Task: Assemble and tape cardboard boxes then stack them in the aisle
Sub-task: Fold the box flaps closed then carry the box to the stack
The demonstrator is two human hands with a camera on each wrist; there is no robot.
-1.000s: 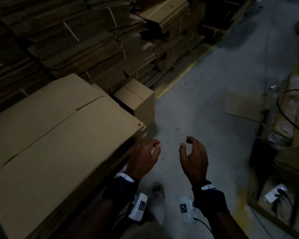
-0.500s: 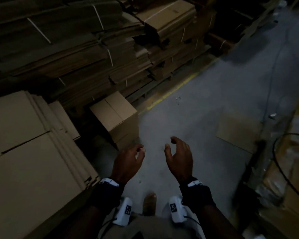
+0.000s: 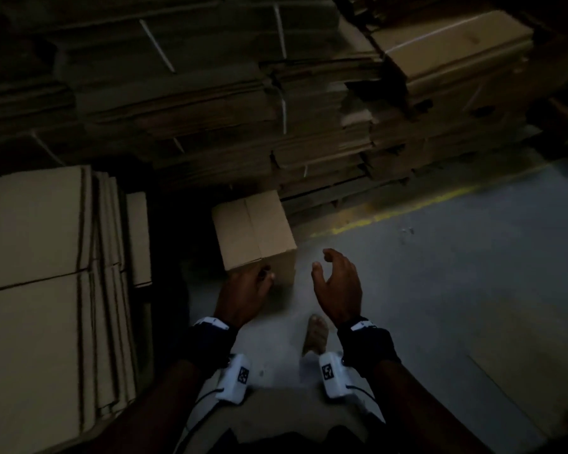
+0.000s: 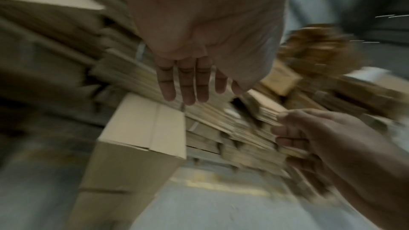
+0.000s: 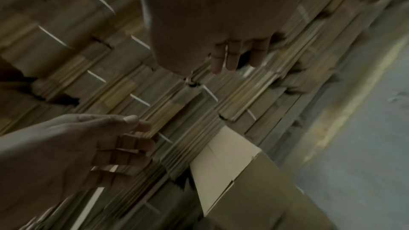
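Note:
An assembled cardboard box (image 3: 254,232) stands on the grey floor in front of the pallet stacks, its top flaps closed; it also shows in the left wrist view (image 4: 141,128) and the right wrist view (image 5: 230,165). My left hand (image 3: 246,290) hovers just before the box's near edge, fingers relaxed and empty. My right hand (image 3: 336,283) is held to the right of the box over bare floor, fingers loosely curved, holding nothing. In the left wrist view the left fingers (image 4: 186,85) hang straight above the box.
A pile of flattened cardboard blanks (image 3: 46,290) lies at my left. Strapped bundles of flat cardboard (image 3: 210,93) are stacked on pallets behind the box. A yellow floor line (image 3: 391,214) runs to the right. My foot (image 3: 316,332) is on the floor between my wrists.
My view has swung left and down toward the assembled box. Both empty hands have moved closer to it, the left one now at its near edge.

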